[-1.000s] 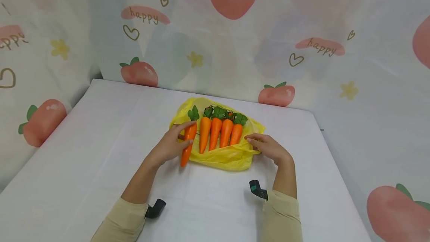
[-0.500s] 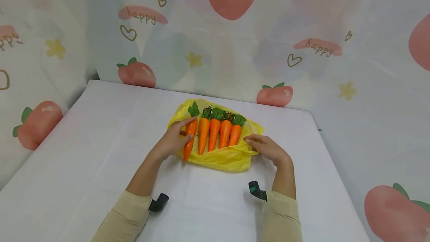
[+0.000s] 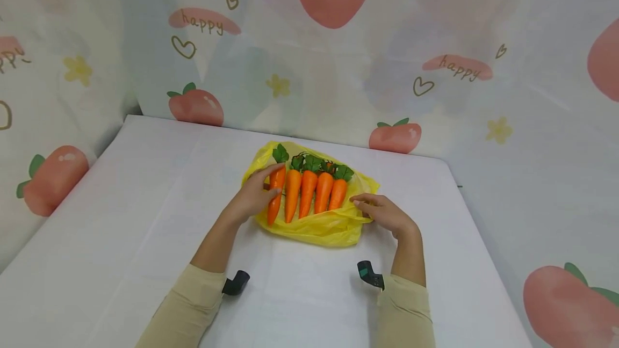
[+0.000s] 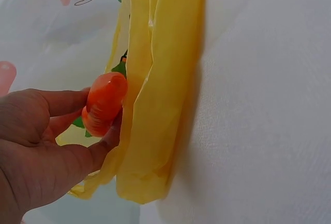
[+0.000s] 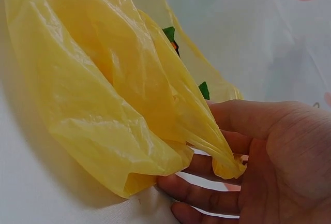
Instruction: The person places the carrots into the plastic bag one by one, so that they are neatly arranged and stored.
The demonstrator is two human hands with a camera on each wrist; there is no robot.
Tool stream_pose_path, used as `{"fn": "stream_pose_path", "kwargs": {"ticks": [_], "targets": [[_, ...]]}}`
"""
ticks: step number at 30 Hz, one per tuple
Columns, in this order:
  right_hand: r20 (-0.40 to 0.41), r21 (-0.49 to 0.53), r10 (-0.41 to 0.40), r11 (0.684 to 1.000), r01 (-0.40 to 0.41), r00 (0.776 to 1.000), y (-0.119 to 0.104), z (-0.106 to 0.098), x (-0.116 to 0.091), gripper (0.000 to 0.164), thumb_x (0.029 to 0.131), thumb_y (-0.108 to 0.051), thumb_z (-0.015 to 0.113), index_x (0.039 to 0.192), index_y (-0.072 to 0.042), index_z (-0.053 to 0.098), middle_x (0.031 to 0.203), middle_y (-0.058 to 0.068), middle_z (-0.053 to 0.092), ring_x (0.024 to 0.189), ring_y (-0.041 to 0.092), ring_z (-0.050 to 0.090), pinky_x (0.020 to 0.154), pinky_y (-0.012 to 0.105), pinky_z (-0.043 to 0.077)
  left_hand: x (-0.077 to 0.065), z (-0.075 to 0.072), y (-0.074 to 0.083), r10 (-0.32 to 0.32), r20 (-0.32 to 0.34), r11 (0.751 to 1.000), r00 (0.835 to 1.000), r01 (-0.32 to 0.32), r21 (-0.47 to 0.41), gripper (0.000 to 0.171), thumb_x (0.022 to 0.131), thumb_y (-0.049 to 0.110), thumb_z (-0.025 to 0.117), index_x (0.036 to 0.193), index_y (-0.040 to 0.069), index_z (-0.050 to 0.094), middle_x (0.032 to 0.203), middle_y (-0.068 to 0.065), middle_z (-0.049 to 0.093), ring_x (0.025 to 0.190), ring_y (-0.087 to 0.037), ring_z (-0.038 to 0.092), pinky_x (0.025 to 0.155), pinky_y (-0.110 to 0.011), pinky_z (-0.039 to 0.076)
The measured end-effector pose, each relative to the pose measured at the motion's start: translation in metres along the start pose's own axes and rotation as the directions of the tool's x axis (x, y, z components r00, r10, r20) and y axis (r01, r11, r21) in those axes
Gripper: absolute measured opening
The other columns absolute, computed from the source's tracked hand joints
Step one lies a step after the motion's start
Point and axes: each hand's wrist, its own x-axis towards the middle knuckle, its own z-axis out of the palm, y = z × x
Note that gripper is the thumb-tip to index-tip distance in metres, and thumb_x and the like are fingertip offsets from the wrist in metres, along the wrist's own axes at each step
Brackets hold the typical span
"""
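My left hand (image 3: 251, 195) grips an orange carrot (image 3: 274, 207) with green leaves, thumb on one side and fingers on the other. This carrot is over the left part of an open yellow plastic bag (image 3: 321, 232); in the left wrist view its tip (image 4: 106, 97) points at the camera. Several more carrots (image 3: 308, 192) lie side by side in the bag, leaves toward the back. At the bag's right edge my right hand (image 3: 387, 214) holds the thin plastic, its fingers (image 5: 207, 195) behind the gathered edge (image 5: 225, 154) and the thumb in front.
The bag lies on a white-covered table (image 3: 300, 294) near its back edge. Behind it hangs a cloth (image 3: 309, 69) printed with peaches and "happy". Dark reddish items with green stems (image 3: 330, 166), partly hidden, lie behind the carrot leaves. A black camera mount (image 3: 237, 282) sits on the left wrist.
My left hand has carried its carrot up and slightly right, from beside the bag's left edge to over the bag, next to the other carrots. The right hand has stayed in place.
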Motion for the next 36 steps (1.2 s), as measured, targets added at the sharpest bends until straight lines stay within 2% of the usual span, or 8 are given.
{"fn": "stream_pose_path", "kwargs": {"ticks": [3,13,19,24,30,36], "targets": [[0.000,0.001,-0.006,1.000,0.006,1.000,0.000,0.000,0.000,0.044,0.109,-0.035,0.054,0.141,-0.006,0.062,0.119,0.011,0.062,0.108,0.030,0.053,0.095,0.045,0.044,0.003,0.001,0.000,0.001,0.005,1.000,1.000,-0.001,0.004,0.061,0.104,0.008,0.063,0.159,0.027,0.044,0.157,-0.010,0.043,0.120,-0.035,0.055,0.088,-0.040,0.056],[-0.005,-0.004,-0.024,1.000,0.024,1.000,0.001,0.000,-0.002,0.042,0.109,-0.034,0.054,0.140,-0.006,0.063,0.122,0.010,0.062,0.109,0.030,0.054,0.096,0.046,0.044,0.010,0.006,-0.003,-0.055,0.010,0.998,0.998,0.055,0.015,0.060,0.105,0.017,0.063,0.158,0.034,0.042,0.144,-0.015,0.054,0.111,-0.031,0.058,0.083,-0.036,0.054],[-0.003,0.009,-0.005,1.000,0.005,1.000,0.001,0.000,-0.001,0.043,0.109,-0.034,0.054,0.140,-0.007,0.063,0.121,0.010,0.062,0.109,0.030,0.054,0.096,0.046,0.045,0.016,0.006,-0.002,-0.094,0.021,0.993,0.995,0.092,0.076,0.058,0.106,0.024,0.061,0.158,0.039,0.039,0.132,-0.020,0.059,0.104,-0.032,0.060,0.083,-0.040,0.052],[-0.003,-0.002,-0.009,1.000,0.009,1.000,0.001,0.001,-0.001,0.043,0.109,-0.034,0.054,0.140,-0.007,0.063,0.119,0.010,0.062,0.108,0.030,0.053,0.095,0.046,0.045,0.020,0.007,-0.004,-0.147,0.026,0.987,0.989,0.145,0.076,0.057,0.106,0.026,0.060,0.157,0.042,0.038,0.135,-0.022,0.058,0.108,-0.033,0.059,0.090,-0.044,0.051],[-0.008,-0.010,-0.020,1.000,0.020,1.000,0.001,0.000,-0.001,0.043,0.109,-0.034,0.053,0.140,-0.006,0.063,0.119,0.010,0.062,0.108,0.030,0.053,0.095,0.047,0.045,0.023,0.008,-0.006,-0.182,0.025,0.981,0.983,0.179,0.077,0.058,0.107,0.028,0.059,0.158,0.043,0.036,0.127,-0.021,0.061,0.093,-0.033,0.058,0.080,-0.039,0.047],[-0.008,-0.007,-0.023,1.000,0.023,1.000,0.001,0.000,-0.001,0.042,0.109,-0.034,0.053,0.140,-0.006,0.063,0.119,0.010,0.062,0.108,0.030,0.053,0.095,0.046,0.045,0.025,0.009,-0.007,-0.193,0.014,0.977,0.981,0.191,0.097,0.057,0.106,0.030,0.060,0.157,0.042,0.037,0.133,-0.022,0.060,0.092,-0.033,0.059,0.080,-0.040,0.048]]}}
